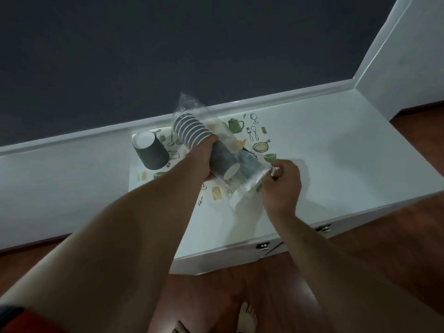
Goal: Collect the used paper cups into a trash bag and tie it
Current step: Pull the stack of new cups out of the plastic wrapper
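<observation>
1. The left hand [206, 156] is wrapped around the middle of a stack of cups [206, 143], gripping it through a clear plastic bag [242, 171] and holding it up above the table [336, 150]; that grip seems meant to keep the nested cups together while the bag is worked over them
2. The right hand [282, 186] pinches the crinkled near end of the bag between thumb and fingertips, probably to pull the film snug along the stack or to gather it for tying
3. The stack's long axis runs on a slant, from upper left, farther from the person, to lower right, nearer the right hand. The ringed rims sit at the far upper end, where loose film sticks up past them; the white base of the end cup faces the pinching hand
4. One loose cup [150, 150] is not in the bag. It lies tipped on the printed mat [254, 138], just left of the stack, with its open mouth turned up and away
5. With that cup outside, collecting looks unfinished, and the bag is not yet tied
</observation>
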The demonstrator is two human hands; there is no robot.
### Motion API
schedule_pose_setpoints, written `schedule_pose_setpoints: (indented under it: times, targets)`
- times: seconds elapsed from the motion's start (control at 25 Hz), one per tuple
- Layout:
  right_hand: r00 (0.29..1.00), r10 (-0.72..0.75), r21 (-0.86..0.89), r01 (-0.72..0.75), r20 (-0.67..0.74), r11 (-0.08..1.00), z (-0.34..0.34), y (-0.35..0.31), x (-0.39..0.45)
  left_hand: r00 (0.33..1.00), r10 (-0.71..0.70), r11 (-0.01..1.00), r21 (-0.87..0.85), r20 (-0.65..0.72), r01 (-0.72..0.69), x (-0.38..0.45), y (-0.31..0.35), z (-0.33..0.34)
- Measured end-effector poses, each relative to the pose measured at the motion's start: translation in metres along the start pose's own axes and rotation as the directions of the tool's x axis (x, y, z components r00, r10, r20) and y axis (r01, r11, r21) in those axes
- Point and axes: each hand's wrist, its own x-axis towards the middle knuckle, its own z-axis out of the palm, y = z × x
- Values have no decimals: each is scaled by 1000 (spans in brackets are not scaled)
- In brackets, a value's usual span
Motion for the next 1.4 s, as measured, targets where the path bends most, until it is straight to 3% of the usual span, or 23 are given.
schedule_pose_setpoints:
  times: [0.04, 0.12, 0.2, 0.32, 0.44, 0.52, 0.6, 0.68, 0.84, 0.92, 1.04, 1.08, 1.24, 1.4]
  targets:
    - [990, 133, 45, -131, -42, 990, 1, 1, -1, 1000, 23, 1000, 1, 0, -23, 2, 0, 5]
    - [953, 299, 41, -302, 55, 953, 6, 2, -6, 998, 6, 999, -50, -56, -9, 8, -2, 8]
    - [946, 268, -53, -263, 185, 963, 13, 4, -5, 997, 0, 995, -98, -72, -7, 9, -2, 6]
    - [917, 229, -51, -225, 328, 973, 17, 0, 10, 999, -4, 975, -224, 34, 12, 6, -4, 3]
    - [935, 215, -91, -197, 283, 976, 17, -4, 17, 985, 68, 912, -411, 157, 3, -2, -5, 3]
    - [942, 226, 58, -247, 248, 967, 16, -6, 15, 970, 143, 869, -494, 199, -27, -8, -5, 9]
    - [915, 225, 234, -311, 334, 921, 15, -10, 10, 949, 225, 861, -501, 222, -87, -11, -5, 14]
    - [863, 237, 397, -429, 447, 811, 16, -11, 10, 925, 292, 861, -488, 243, -144, -12, 0, 20]
    - [746, 191, 666, -659, 638, 351, 15, -1, 19, 888, 388, 902, -297, 247, -312, -19, -6, 23]
    - [737, 173, 681, -672, 654, 289, 7, -1, 21, 857, 451, 875, -312, 250, -369, -17, -9, 12]
    - [720, 167, 680, -692, 673, 244, -3, 4, 18, 846, 516, 732, -581, 133, -355, -4, 9, -14]
    - [705, 159, 666, -706, 691, 239, -5, 5, 16, 842, 532, 712, -587, 92, -386, -3, 18, -20]
    - [700, 267, 611, -711, 663, 348, -2, 12, 10, 797, 594, 762, -241, -109, -601, -6, 42, -29]
    - [709, 251, 614, -700, 659, 365, -5, 14, 9, 736, 627, 714, -188, -256, -674, -14, 62, -37]
